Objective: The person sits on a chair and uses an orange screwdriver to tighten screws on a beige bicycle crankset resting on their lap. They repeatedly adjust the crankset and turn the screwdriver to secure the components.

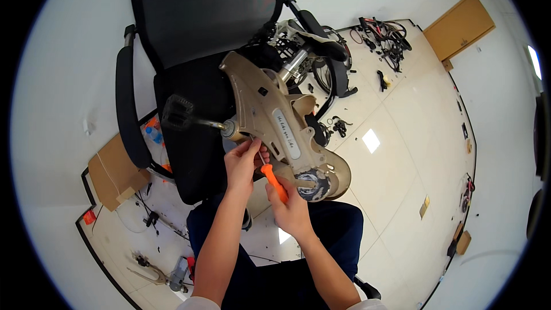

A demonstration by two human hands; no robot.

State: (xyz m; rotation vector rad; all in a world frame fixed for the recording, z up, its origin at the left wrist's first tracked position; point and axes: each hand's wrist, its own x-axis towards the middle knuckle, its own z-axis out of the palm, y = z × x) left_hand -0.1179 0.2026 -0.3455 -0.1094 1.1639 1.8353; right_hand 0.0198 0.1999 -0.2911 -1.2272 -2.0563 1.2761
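Observation:
A beige bicycle frame [252, 102] rests tilted on the black seat of an office chair, a pale label strip with writing along its side. From its bottom bracket a crank arm [208, 123] reaches left to a black pedal [177, 112]. My right hand [291, 211] is closed around the orange handle of a screwdriver [271, 179]. Its metal shaft points up into the frame's underside beside the bracket; the tip is hidden. My left hand [242, 162] pinches the shaft close to the frame, its fingertips partly covered. Near my right hand is a greasy round end [313, 185] of the frame.
The office chair [172, 74] stands before me against a white wall. Bike parts [387, 40] are heaped at the back right, more parts [338, 126] lie on the tiled floor. At left are a cardboard box [112, 175] and a water bottle [153, 134]; a fork [155, 275] lies lower left.

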